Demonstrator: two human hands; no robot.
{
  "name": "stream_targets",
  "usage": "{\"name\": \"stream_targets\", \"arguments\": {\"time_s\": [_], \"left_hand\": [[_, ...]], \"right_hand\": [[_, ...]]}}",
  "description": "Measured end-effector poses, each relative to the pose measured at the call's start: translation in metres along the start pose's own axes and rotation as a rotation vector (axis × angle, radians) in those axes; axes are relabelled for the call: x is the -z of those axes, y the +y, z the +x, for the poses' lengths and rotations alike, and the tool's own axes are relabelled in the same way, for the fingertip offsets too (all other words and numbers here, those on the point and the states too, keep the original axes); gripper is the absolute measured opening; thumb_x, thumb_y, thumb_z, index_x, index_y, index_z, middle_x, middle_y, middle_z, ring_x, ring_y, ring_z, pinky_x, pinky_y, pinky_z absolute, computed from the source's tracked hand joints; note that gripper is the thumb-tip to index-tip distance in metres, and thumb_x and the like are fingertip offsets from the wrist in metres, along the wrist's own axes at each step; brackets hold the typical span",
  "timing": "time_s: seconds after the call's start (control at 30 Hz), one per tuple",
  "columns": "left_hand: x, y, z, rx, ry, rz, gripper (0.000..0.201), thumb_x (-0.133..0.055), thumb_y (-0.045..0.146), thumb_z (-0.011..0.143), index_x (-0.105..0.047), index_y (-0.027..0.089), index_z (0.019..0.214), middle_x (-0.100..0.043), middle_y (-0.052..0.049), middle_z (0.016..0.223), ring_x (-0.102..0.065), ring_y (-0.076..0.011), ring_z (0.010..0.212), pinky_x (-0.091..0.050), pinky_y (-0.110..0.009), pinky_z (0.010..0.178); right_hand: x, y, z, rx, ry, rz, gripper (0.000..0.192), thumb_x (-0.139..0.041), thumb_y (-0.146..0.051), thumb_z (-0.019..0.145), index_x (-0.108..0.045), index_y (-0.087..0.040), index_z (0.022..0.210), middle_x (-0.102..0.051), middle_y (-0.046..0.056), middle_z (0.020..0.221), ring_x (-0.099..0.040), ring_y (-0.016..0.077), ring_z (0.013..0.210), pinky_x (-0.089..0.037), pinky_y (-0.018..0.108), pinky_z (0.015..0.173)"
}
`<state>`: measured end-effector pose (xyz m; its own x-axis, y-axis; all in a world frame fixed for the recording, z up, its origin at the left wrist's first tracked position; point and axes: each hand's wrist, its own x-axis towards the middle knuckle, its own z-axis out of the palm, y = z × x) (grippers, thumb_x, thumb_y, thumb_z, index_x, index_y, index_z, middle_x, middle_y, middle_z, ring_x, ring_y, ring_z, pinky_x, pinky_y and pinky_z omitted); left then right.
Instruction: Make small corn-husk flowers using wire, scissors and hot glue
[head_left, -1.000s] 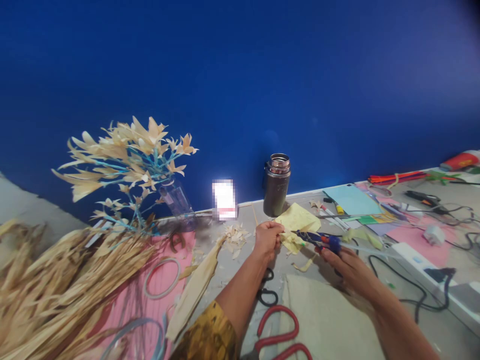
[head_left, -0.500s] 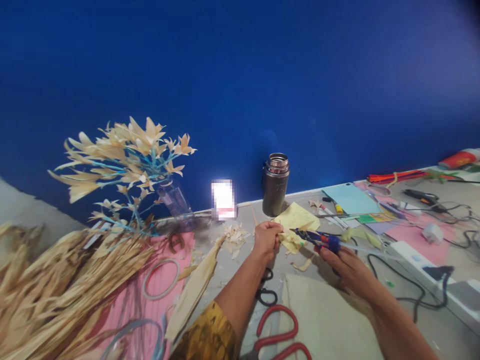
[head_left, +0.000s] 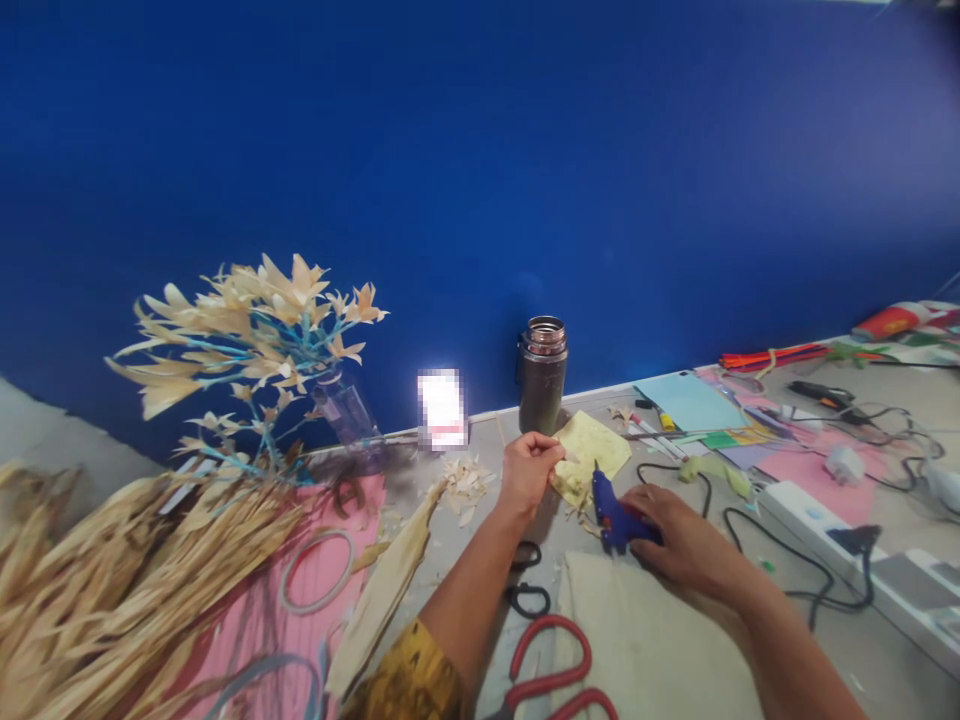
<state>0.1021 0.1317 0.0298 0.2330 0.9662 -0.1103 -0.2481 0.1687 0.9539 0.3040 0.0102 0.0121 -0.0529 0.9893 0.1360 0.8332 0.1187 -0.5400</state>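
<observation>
My left hand (head_left: 531,470) is closed in a pinch above the edge of a yellow paper (head_left: 607,445). What lies between its fingertips is too small to make out. To its right, my right hand (head_left: 679,530) grips the handle of a blue glue gun (head_left: 611,510). The gun is tipped over on its side, with its nozzle pointing away from me beside the paper. Small pale scraps (head_left: 577,490) lie on the paper near the nozzle. A heap of cut husk petals (head_left: 465,482) sits left of my left hand.
An open dark flask (head_left: 543,385) stands against the blue wall. Husk flowers (head_left: 277,310) and dry corn husks (head_left: 217,570) fill the left. Red-handled scissors (head_left: 551,660) and black-handled scissors (head_left: 529,598) lie in front. Cables and a white power strip (head_left: 817,530) are at right.
The glue gun has turned from pointing at my left hand to lying over sideways, lower and nearer me. My right hand has moved slightly down with it. My left hand keeps its pinch.
</observation>
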Motion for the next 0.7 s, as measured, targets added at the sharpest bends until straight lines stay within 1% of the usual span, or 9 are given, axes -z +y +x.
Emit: {"name": "stream_targets", "arguments": {"time_s": [0.07,0.13,0.17,0.27,0.4,0.47,0.57,0.63,0.7], "left_hand": [[-0.002,0.006,-0.007,-0.066,-0.021,0.06,0.016,-0.08,0.022,0.062,-0.066,0.017,0.068,-0.056,0.004,0.052,-0.042,-0.0071,0.045,-0.029,-0.021,0.047],[-0.003,0.012,-0.016,-0.109,-0.053,0.109,0.011,-0.078,0.018,0.063,-0.068,0.017,0.067,-0.06,0.003,0.056,-0.047,-0.0093,0.05,-0.033,-0.022,0.051],[-0.004,0.014,-0.021,-0.13,-0.073,0.135,0.008,-0.077,0.017,0.064,-0.069,0.017,0.066,-0.061,0.002,0.059,-0.049,-0.0106,0.053,-0.035,-0.022,0.053],[-0.005,0.018,-0.035,-0.223,-0.135,0.26,0.004,-0.072,0.017,0.069,-0.07,0.018,0.066,-0.065,0.0,0.064,-0.054,-0.0139,0.061,-0.039,-0.024,0.06],[-0.002,0.021,-0.047,-0.324,-0.162,0.404,0.007,-0.067,0.019,0.075,-0.07,0.019,0.069,-0.066,-0.001,0.068,-0.055,-0.0157,0.065,-0.04,-0.026,0.064],[-0.001,0.021,-0.052,-0.34,-0.146,0.446,0.009,-0.066,0.019,0.077,-0.071,0.019,0.069,-0.067,-0.001,0.069,-0.057,-0.0162,0.067,-0.04,-0.026,0.065],[0.001,0.021,-0.057,-0.345,-0.122,0.495,0.009,-0.066,0.021,0.078,-0.072,0.02,0.071,-0.068,-0.001,0.07,-0.058,-0.0167,0.068,-0.04,-0.027,0.066],[0.001,0.021,-0.059,-0.336,-0.12,0.495,0.009,-0.066,0.021,0.078,-0.072,0.02,0.071,-0.068,-0.001,0.069,-0.057,-0.0168,0.067,-0.04,-0.027,0.066],[0.003,0.023,-0.06,-0.332,-0.082,0.461,0.008,-0.067,0.02,0.075,-0.073,0.021,0.07,-0.069,-0.001,0.07,-0.057,-0.0164,0.066,-0.041,-0.027,0.065]], "right_hand": [[0.008,-0.002,0.002,0.012,0.073,0.016,0.034,-0.061,-0.03,0.075,-0.078,-0.022,0.103,-0.076,0.013,0.116,-0.067,0.0346,0.111,-0.049,0.047,0.098],[0.019,-0.011,0.008,-0.015,0.193,0.059,0.032,-0.053,-0.038,0.085,-0.079,-0.022,0.095,-0.078,0.013,0.107,-0.069,0.0333,0.104,-0.049,0.047,0.094],[0.025,-0.019,0.013,-0.025,0.234,0.084,0.033,-0.05,-0.041,0.089,-0.078,-0.023,0.09,-0.079,0.011,0.099,-0.069,0.0307,0.096,-0.05,0.045,0.089],[0.037,-0.046,0.028,0.005,0.179,0.151,0.031,-0.052,-0.043,0.091,-0.075,-0.023,0.084,-0.076,0.007,0.088,-0.066,0.0239,0.081,-0.048,0.035,0.074],[0.039,-0.072,0.042,0.034,0.041,0.195,0.021,-0.059,-0.036,0.086,-0.071,-0.022,0.076,-0.071,0.003,0.078,-0.06,0.0196,0.073,-0.042,0.031,0.069],[0.035,-0.077,0.044,0.027,0.0,0.237,0.018,-0.062,-0.033,0.083,-0.07,-0.022,0.074,-0.069,0.001,0.075,-0.057,0.0182,0.069,-0.039,0.029,0.065],[0.029,-0.079,0.044,-0.006,-0.02,0.318,0.015,-0.065,-0.031,0.08,-0.069,-0.021,0.07,-0.065,-0.001,0.068,-0.053,0.0159,0.062,-0.034,0.027,0.059],[0.027,-0.078,0.045,-0.037,-0.024,0.4,0.014,-0.068,-0.029,0.076,-0.067,-0.021,0.065,-0.062,-0.002,0.062,-0.05,0.0147,0.058,-0.031,0.026,0.056],[0.025,-0.076,0.046,-0.071,-0.006,0.506,0.016,-0.072,-0.029,0.071,-0.064,-0.02,0.06,-0.059,-0.004,0.058,-0.047,0.0139,0.056,-0.03,0.026,0.054]]}}
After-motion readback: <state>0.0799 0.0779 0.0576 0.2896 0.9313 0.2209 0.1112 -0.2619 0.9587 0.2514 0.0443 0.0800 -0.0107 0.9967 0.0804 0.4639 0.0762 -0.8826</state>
